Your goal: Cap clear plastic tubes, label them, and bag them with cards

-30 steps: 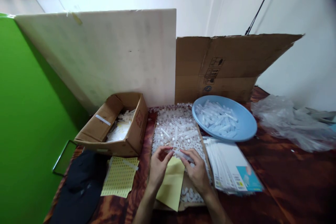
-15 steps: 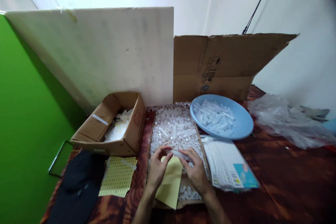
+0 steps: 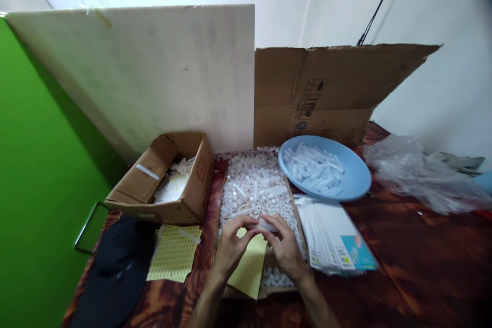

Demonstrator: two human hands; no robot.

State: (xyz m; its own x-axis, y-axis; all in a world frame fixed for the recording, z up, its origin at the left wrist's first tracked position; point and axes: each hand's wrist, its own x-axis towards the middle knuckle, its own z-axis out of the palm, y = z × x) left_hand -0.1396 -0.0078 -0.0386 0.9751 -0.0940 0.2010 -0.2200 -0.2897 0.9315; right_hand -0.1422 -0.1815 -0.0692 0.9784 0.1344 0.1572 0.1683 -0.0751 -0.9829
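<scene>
My left hand (image 3: pixel 233 246) and my right hand (image 3: pixel 285 244) meet above a shallow cardboard tray (image 3: pixel 271 294) at the table's front. Between their fingertips is a small translucent plastic tube (image 3: pixel 266 225), partly covered by the fingers. Both hands are closed in a pinch on it. Below them a yellow paper sheet (image 3: pixel 249 271) lies across the tray's near part. Many small white plastic pieces (image 3: pixel 246 164) fill the tray, with several clear tubes (image 3: pixel 272 192) lying on top of them.
A light blue basin (image 3: pixel 357 179) of clear tubes stands at right, behind a stack of printed white cards (image 3: pixel 326 236). To the left are an open cardboard box (image 3: pixel 200 179), yellow sticker sheets (image 3: pixel 175 253) and a black cap (image 3: pixel 115 266). Crumpled plastic (image 3: pixel 418 174) lies far right.
My hands have come closer together around the tube, and the left fingertips now reach nearer the right ones. A clear tube shows on the tray just beyond my left hand.
</scene>
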